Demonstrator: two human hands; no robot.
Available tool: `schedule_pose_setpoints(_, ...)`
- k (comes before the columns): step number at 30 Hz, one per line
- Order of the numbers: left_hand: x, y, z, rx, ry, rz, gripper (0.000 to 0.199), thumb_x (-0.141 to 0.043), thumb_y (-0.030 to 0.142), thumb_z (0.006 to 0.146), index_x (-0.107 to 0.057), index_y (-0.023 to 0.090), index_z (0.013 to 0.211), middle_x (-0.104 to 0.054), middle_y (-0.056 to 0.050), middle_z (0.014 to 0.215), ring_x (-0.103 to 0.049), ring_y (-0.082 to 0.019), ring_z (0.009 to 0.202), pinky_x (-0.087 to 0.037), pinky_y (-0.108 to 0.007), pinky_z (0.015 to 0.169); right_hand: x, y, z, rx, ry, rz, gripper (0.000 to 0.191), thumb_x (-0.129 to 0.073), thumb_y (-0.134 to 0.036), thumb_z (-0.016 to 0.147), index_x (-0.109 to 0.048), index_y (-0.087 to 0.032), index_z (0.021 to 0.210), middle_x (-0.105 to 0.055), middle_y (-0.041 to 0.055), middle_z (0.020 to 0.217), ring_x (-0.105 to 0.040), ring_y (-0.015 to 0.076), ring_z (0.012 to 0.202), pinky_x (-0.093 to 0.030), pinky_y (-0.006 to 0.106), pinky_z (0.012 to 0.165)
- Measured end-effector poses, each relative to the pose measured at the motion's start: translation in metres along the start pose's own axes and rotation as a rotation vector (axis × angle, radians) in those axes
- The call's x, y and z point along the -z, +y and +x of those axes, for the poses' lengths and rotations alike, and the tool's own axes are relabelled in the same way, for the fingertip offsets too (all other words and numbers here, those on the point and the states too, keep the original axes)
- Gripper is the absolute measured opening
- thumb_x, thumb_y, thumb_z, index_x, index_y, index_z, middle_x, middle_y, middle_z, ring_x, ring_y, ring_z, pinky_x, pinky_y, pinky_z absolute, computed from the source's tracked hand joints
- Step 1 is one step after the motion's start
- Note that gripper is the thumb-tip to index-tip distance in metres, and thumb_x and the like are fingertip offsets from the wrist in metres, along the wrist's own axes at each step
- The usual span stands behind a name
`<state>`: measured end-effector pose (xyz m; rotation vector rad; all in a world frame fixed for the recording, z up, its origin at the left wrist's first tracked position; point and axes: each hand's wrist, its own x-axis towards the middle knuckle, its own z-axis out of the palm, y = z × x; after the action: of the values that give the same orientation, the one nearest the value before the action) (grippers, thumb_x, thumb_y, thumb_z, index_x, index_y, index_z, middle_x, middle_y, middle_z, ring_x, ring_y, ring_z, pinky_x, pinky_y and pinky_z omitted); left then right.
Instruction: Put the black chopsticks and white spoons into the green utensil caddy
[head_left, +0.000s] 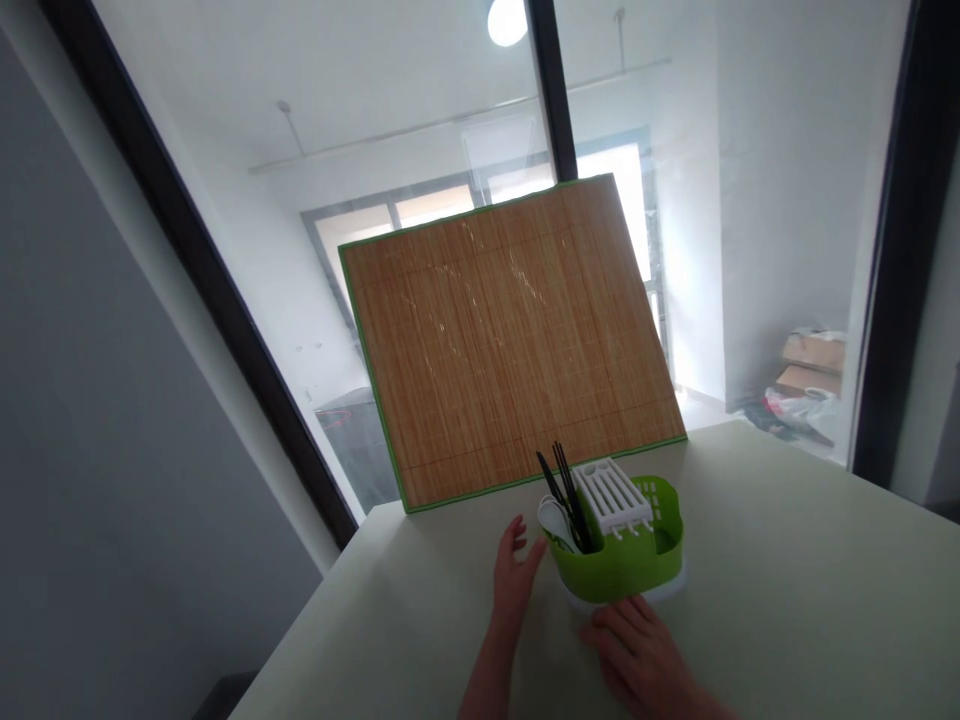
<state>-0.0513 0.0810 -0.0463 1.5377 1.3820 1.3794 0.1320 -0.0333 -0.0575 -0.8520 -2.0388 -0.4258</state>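
A green plastic caddy (615, 573) stands on the table with a white base tray (675, 585) under it. Black chopsticks and a dark-handled utensil (571, 500) lean up from its left part, alongside white spoons (555, 522). Across its top sits a white slotted rack (611, 495) with small hooks along the front. My left hand (516, 572) is at the caddy's left side, thumb and fingers apart, holding nothing. Just in front of the base tray is my right hand (637, 645), back up, fingers loosely extended; whether the fingertips touch the tray is unclear.
Behind the caddy, a bamboo mat (510, 340) with green edging leans against the glass wall. The pale table (787, 570) extends to both sides. Beyond the glass, cardboard boxes (814, 362) and a plastic bag lie on the floor at right.
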Motion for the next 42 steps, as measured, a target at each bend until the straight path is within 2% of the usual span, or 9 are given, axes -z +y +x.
schedule_pose_setpoints(4,-0.015,0.025,0.028,0.038,-0.091,0.077,0.07,-0.069,0.047,0.065,-0.048,0.015,0.124,-0.054,-0.016,0.119,-0.057,-0.022,0.096,-0.047,-0.031,0.079,-0.009,0.004,-0.012,-0.095,-0.124,0.104,0.025,-0.044,-0.01,0.08,-0.058,-0.021,0.097,-0.06,0.0043,0.088,-0.049,0.0193,0.08,-0.036,0.035,0.075)
schedule_pose_setpoints(8,-0.026,0.038,0.042,-0.029,-0.305,0.175,0.044,-0.067,0.044,0.066,-0.063,0.013,0.097,-0.066,-0.01,0.089,-0.061,-0.02,0.078,-0.047,-0.029,0.069,-0.013,0.01,-0.019,-0.178,-0.203,0.159,0.02,-0.044,-0.01,0.08,-0.058,-0.021,0.09,-0.057,0.0039,0.087,-0.047,0.0195,0.082,-0.035,0.035,0.077)
schedule_pose_setpoints(10,-0.028,0.043,0.042,-0.069,-0.337,0.234,0.034,-0.063,0.044,0.07,-0.065,0.014,0.086,-0.067,-0.007,0.081,-0.061,-0.019,0.074,-0.046,-0.028,0.067,-0.015,0.012,-0.021,-0.206,-0.209,0.17,0.019,-0.044,-0.009,0.08,-0.057,-0.021,0.088,-0.057,0.0039,0.086,-0.047,0.0196,0.082,-0.035,0.035,0.076)
schedule_pose_setpoints(13,-0.027,0.052,0.036,-0.103,-0.282,0.396,0.032,-0.059,0.044,0.073,-0.067,0.016,0.086,-0.067,-0.006,0.082,-0.061,-0.02,0.076,-0.044,-0.027,0.066,-0.017,0.015,-0.022,-0.234,-0.191,0.182,0.018,-0.044,-0.009,0.08,-0.057,-0.02,0.085,-0.056,0.0041,0.084,-0.046,0.0196,0.082,-0.035,0.034,0.074)
schedule_pose_setpoints(19,-0.029,0.078,0.007,-0.211,-0.027,0.779,0.034,-0.057,0.046,0.075,-0.065,0.023,0.099,-0.062,-0.005,0.106,-0.055,-0.023,0.096,-0.04,-0.031,0.077,-0.021,0.017,-0.023,-0.27,-0.194,0.21,0.018,-0.045,-0.009,0.08,-0.058,-0.021,0.084,-0.056,0.0037,0.083,-0.046,0.0198,0.082,-0.036,0.035,0.075)
schedule_pose_setpoints(28,-0.036,0.096,-0.02,-0.371,0.117,1.085,0.033,-0.05,0.048,0.08,-0.064,0.019,0.085,-0.062,-0.008,0.091,-0.05,-0.026,0.094,-0.031,-0.041,0.084,-0.021,0.019,-0.025,-0.299,-0.236,0.216,0.021,-0.045,-0.007,0.078,-0.059,-0.021,0.085,-0.057,0.0036,0.084,-0.048,0.0194,0.083,-0.037,0.033,0.075)
schedule_pose_setpoints(33,-0.038,0.096,-0.018,-0.383,0.04,1.007,0.029,-0.052,0.048,0.08,-0.061,0.02,0.081,-0.063,-0.006,0.082,-0.052,-0.025,0.09,-0.03,-0.04,0.086,-0.022,0.018,-0.025,-0.335,-0.273,0.239,0.021,-0.045,-0.006,0.077,-0.059,-0.021,0.084,-0.057,0.0034,0.085,-0.051,0.0185,0.082,-0.038,0.03,0.072)
schedule_pose_setpoints(38,-0.047,0.088,-0.018,-0.36,-0.081,0.74,0.019,-0.05,0.039,0.083,-0.057,0.021,0.087,-0.064,-0.003,0.082,-0.055,-0.02,0.084,-0.032,-0.037,0.089,-0.022,0.018,-0.026,-0.355,-0.307,0.264,0.022,-0.044,-0.007,0.077,-0.058,-0.021,0.085,-0.058,0.003,0.086,-0.053,0.0177,0.081,-0.039,0.028,0.07)
schedule_pose_setpoints(42,-0.045,0.095,-0.012,-0.296,0.013,0.395,0.027,-0.042,0.044,0.087,-0.053,0.02,0.091,-0.062,-0.004,0.077,-0.057,-0.017,0.074,-0.042,-0.029,0.074,-0.021,0.021,-0.026,-0.382,-0.33,0.258,0.022,-0.043,-0.008,0.078,-0.058,-0.022,0.087,-0.058,0.0023,0.087,-0.055,0.0166,0.08,-0.039,0.027,0.069)
